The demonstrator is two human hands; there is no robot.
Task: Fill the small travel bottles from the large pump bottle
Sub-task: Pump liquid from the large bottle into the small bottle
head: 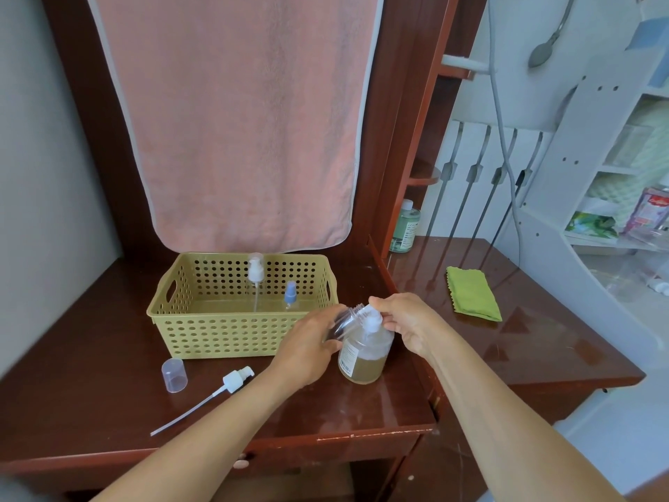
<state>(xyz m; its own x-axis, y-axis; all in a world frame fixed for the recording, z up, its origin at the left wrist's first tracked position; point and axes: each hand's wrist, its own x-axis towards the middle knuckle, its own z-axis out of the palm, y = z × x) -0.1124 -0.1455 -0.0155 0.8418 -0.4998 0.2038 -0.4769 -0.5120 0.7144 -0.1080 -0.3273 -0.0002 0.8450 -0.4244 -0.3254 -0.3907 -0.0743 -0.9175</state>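
We look down on a dark red-brown wooden worktop (pixel 108 400) with a glossy, scuffed top, set against a wall where a large pink towel (pixel 239 121) hangs, its lower edge just behind the basket. A white shelf unit (pixel 597 146) fills the right side of the room. An olive perforated basket (pixel 224 335) stands at the back of the worktop and holds two small bottles upright, one with a white pump (pixel 255 273) and one with a blue spray top (pixel 290 293). A folded green cloth (pixel 472 294) lies well apart to the right. The large pump bottle (pixel 364 360), part full of amber liquid, stands just right of the basket's front corner. The left grip (pixel 307 347) is wrapped round a clear small travel bottle (pixel 344 322), tilted with its open neck against the pump's nozzle. The right grip (pixel 409 322) is narrow, fingers and thumb curled on the white pump head. Both forearms reach in from below, converging over the bottle. A loose pump (pixel 235 380) with its long tube and a clear cap (pixel 174 375) lie near the front left.
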